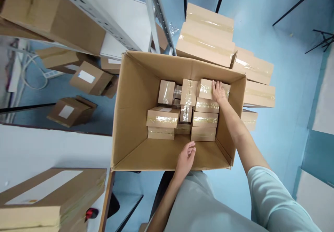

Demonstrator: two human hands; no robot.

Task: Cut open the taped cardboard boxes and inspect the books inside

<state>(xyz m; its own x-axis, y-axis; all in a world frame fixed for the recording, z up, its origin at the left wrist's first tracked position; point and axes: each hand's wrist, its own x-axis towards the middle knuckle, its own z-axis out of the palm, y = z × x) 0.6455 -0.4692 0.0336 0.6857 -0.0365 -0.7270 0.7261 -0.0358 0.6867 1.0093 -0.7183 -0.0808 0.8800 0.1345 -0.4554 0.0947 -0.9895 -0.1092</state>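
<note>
A large open cardboard carton (134, 120) stands in front of me, with several small taped boxes inside. My right hand (218, 91) reaches into it, its fingers stretched out on a small taped box (205, 88) in the upper right. Below that box, more small boxes (205, 119) form a column along the right side. My left hand (186, 157) hovers at the carton's near side, fingers loosely bent and apart, with nothing in them. A wider box with a white label (163, 116) lies on the left of the carton, and a narrow upright box (189, 92) stands mid-row.
Stacked taped boxes (206, 44) stand on the blue floor behind the carton. A metal shelf frame (161, 16) rises at the upper left, with a big box (52, 19) on it. Labelled boxes (90, 78) lie to the left. Another large carton (83, 183) rests on the white table.
</note>
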